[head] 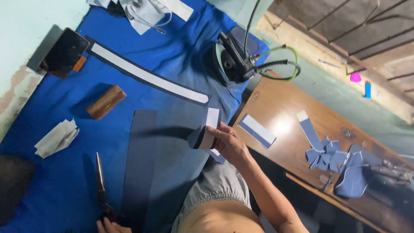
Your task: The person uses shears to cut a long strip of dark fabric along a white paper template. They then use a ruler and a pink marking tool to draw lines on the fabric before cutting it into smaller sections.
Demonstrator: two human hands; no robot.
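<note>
Nearest, bottom edge: left hand (108, 225) closed on the handles of long scissors (100, 181), blades lying flat on the blue cloth (51, 181) and pointing away from the body, just beside a dark fabric strip (140, 159). Right hand (228, 142) pinches a small folded fabric piece (206, 131), white face w/ dark edge, held up just above the cloth, near the strip's far end and well apart from the scissors. To do it well, I'd judge: keep the fold pinched square, edges aligned, blades down till needed. Farther off: wooden block (105, 102), crumpled paper (57, 137), long white-and-dark band (146, 77), phone (64, 51), iron (235, 60) w/ hoses at the cloth's far side.
</note>
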